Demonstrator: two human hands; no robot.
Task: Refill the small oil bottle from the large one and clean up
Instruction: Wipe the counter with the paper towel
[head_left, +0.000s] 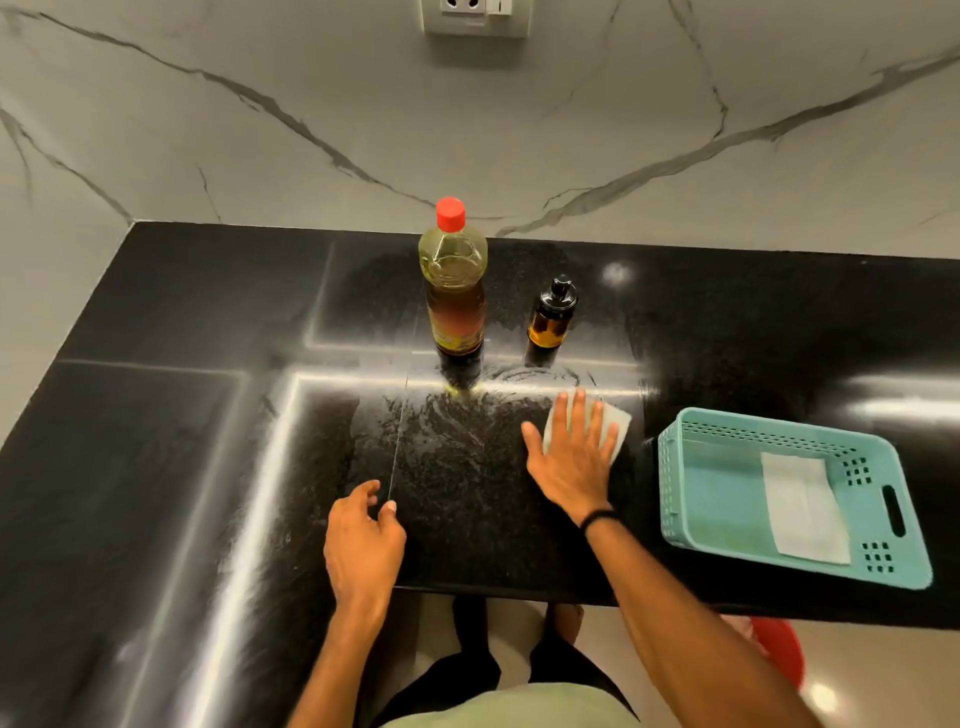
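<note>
The large oil bottle (456, 291) stands upright at the back of the black counter (182, 415), its red cap on. To its right stands the small amber bottle (550, 314) with a black cap. My right hand (571, 457) lies flat with straight fingers on a white cloth (615, 421), pressing it to the counter in front of the small bottle. Smeared streaks show on the counter left of the cloth. My left hand (363, 545) rests near the counter's front edge, fingers loosely curled and holding nothing.
A teal plastic basket (675, 467) sits at the right with a folded white cloth (805, 509) inside. A marble wall with a socket (475, 15) rises behind the counter. A red object (779, 649) stands on the floor below, at the right.
</note>
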